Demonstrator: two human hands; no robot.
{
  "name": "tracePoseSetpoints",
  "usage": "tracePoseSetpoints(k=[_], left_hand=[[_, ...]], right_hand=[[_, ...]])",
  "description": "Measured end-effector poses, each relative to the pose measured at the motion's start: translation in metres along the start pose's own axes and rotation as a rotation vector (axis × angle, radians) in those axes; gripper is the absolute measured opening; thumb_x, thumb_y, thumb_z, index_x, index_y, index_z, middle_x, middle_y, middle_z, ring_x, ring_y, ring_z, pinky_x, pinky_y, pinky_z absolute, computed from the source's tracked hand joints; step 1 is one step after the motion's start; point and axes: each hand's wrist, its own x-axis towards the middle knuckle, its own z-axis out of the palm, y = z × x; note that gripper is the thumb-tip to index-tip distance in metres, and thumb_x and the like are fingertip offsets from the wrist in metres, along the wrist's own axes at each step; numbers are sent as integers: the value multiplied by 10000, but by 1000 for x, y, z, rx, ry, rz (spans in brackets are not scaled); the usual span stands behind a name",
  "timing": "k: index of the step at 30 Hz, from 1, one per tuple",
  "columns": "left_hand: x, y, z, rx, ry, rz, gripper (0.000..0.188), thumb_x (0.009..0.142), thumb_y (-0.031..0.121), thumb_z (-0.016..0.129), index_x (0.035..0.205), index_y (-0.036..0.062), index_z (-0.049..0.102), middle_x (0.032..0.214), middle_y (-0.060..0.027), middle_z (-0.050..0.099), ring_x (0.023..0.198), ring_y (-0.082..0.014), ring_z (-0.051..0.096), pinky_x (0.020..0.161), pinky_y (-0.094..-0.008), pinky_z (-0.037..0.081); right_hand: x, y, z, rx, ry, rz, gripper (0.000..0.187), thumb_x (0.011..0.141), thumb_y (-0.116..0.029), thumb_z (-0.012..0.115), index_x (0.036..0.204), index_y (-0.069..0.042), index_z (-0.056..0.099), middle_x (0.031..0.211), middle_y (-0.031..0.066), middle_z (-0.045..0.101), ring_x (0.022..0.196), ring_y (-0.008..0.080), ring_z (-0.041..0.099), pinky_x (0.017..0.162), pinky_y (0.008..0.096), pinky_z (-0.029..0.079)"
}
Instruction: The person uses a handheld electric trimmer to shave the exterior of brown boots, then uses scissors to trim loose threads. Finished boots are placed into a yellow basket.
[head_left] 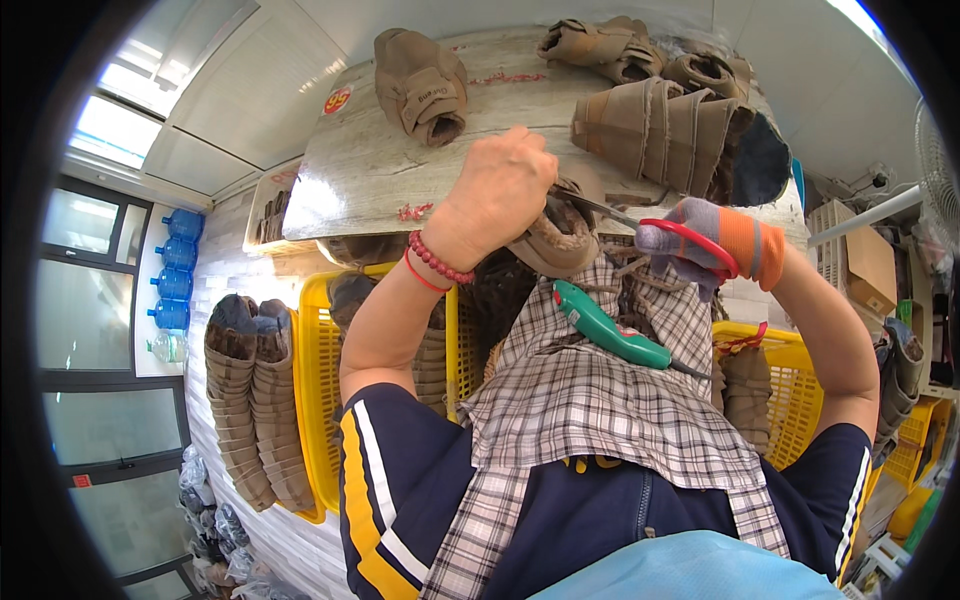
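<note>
My bare left hand (498, 190), with a red bead bracelet at its wrist, is closed at the edge of a brown fur-lined shoe upper (562, 245); the fingertips are partly hidden. The upper hangs over my lap at the near table edge. My right hand (705, 245), in a grey and orange glove, holds red-handled scissors (690, 240). Their blades reach left to the upper's opening. A green corded hand tool (612, 328) lies on my checked apron (590, 410), just below the upper.
On the pale wooden table (350, 150) stand a single brown upper (420, 85) and a nested row of uppers (650, 130). Yellow baskets (318, 380) with stacked uppers flank me on both sides. Blue water bottles (175, 270) line the left wall; a fan (935, 190) stands far right.
</note>
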Motion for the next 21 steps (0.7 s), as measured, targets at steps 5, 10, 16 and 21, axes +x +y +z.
tracePoseSetpoints(k=[5,10,16,21], left_hand=[[-4,-9,-3,-7,35,-26,70,710,39,542,713,37,612,738,-89,559,789,-271,563,672,-374,473],[-36,-42,4,-2,136,-263,115,734,36,566,807,53,653,776,-91,574,834,-280,569,707,-380,473],[-99,-103,53,137,250,-534,162,731,43,579,857,51,682,814,-111,594,864,-296,561,724,-394,474],[-115,-126,73,105,298,-613,194,755,53,588,921,55,689,841,-119,602,875,-308,561,770,-396,468]], right_hand=[[10,51,-12,-62,-44,-329,732,822,-672,509,901,46,630,507,25,519,407,101,494,458,256,478],[-6,105,-21,193,269,-654,645,891,-611,440,961,11,597,551,4,486,440,92,462,488,232,443],[-2,261,-77,823,864,-235,558,874,-583,522,925,-31,582,569,-20,454,393,85,387,377,234,342],[11,337,-130,614,1099,78,483,802,-582,623,829,-108,536,512,-19,441,337,104,389,315,262,300]])
